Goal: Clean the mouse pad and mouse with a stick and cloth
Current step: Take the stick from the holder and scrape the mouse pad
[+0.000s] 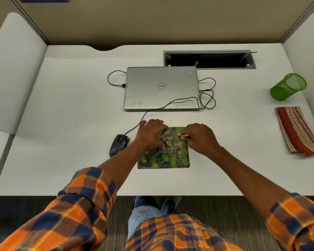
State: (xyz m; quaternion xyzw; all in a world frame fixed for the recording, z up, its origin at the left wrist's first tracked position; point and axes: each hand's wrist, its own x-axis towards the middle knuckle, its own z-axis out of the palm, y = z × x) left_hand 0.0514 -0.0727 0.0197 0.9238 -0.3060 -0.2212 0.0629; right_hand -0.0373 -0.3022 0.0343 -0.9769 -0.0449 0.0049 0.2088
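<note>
Pins the thin, likely floppy mouse pad [163,156] at frame centre under straight, spread left hand [150,134] fingers, pinches the light, probably brittle stick [185,136] in curled right hand [200,138] fingertips over the pad's upper right; best gripped short, pressed gently.

left hand [150,134] palm down, fingers straight and spread, pressing flat. right hand [200,139] just beside it, fingers curled, thumb and fingertips pinching a thin stick [185,136] that points toward the left hand. both forearms [243,167] bare, plaid sleeves [76,205] rolled up.
</note>
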